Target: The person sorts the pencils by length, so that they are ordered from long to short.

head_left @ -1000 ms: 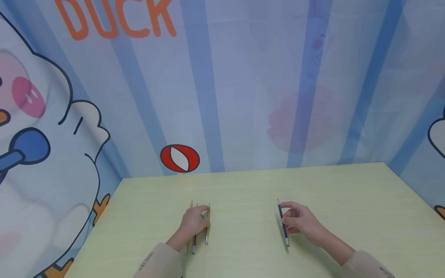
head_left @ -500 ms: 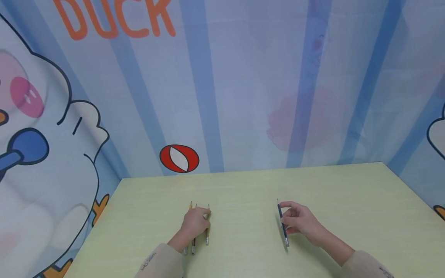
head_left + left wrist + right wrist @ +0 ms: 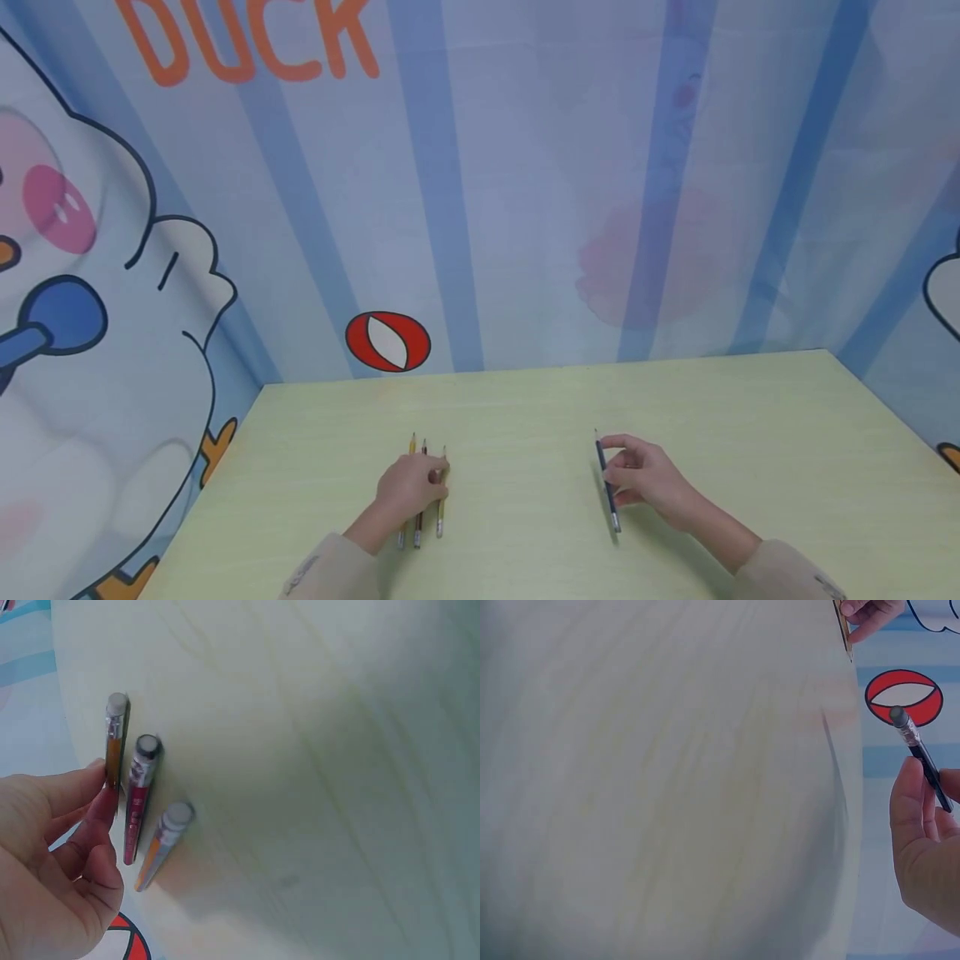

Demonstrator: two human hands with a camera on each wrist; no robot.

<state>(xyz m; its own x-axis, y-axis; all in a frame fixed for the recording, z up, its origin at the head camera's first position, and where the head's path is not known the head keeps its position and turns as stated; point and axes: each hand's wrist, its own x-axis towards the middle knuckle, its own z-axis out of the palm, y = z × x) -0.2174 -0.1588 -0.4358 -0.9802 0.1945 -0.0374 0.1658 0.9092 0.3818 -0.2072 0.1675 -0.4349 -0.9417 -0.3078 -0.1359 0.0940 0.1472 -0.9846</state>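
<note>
Three pencils lie side by side at the table's left in the head view. My left hand [image 3: 405, 485] reaches over them and pinches the rightmost, a yellow pencil [image 3: 440, 521], between thumb and fingers. Under the hand are a dark red pencil [image 3: 417, 531] and another yellow pencil [image 3: 412, 444], their middles hidden. In the left wrist view, the pinched pencil's eraser end stands beside the dark red pencil [image 3: 137, 806] and the outer yellow pencil [image 3: 159, 851]. My right hand [image 3: 651, 477] holds a dark blue pencil [image 3: 609, 492], tip pointing away, thumb and fingers along its side.
The pale yellow-green table [image 3: 525, 450] spreads between and around the hands. Behind its far edge rises a light blue printed backdrop [image 3: 525, 208] with a red and white ball picture [image 3: 416, 337]. A large cartoon duck [image 3: 127, 367] is printed at the left.
My left hand has drawn the yellow pencil slightly left and nearer me, closer to the other two pencils. The right hand with the dark blue pencil has barely moved.
</note>
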